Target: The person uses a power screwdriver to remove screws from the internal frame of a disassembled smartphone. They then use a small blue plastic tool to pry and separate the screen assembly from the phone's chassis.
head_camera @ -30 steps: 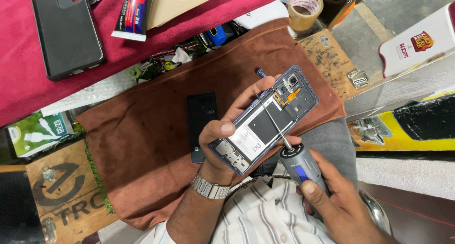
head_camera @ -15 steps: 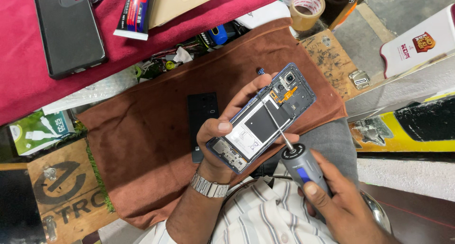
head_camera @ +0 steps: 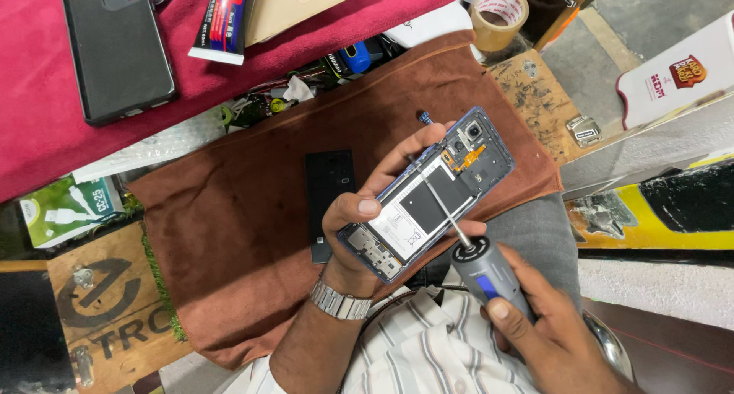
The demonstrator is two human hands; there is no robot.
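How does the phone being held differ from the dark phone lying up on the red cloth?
The opened phone has its back off, showing battery and circuit boards; the dark phone is closed, its back intact. The opened phone is gripped tilted in the left hand, with the right hand's screwdriver on it; the dark phone lies flat, untouched, on the red cloth. Both are slim rectangles.

White label (head_camera: 405, 229) with black marks on the opened phone's battery, right beside the left hand (head_camera: 359, 233) thumb. Green-and-white box (head_camera: 65, 209) picturing a cable, far left of that hand. Tube (head_camera: 223, 19) in white, red and dark blue, well above it, on the red cloth. White package (head_camera: 677, 76) with a red-and-yellow emblem, far above the right hand (head_camera: 550, 333). Yellow-and-black package (head_camera: 657, 214) right of the phone.
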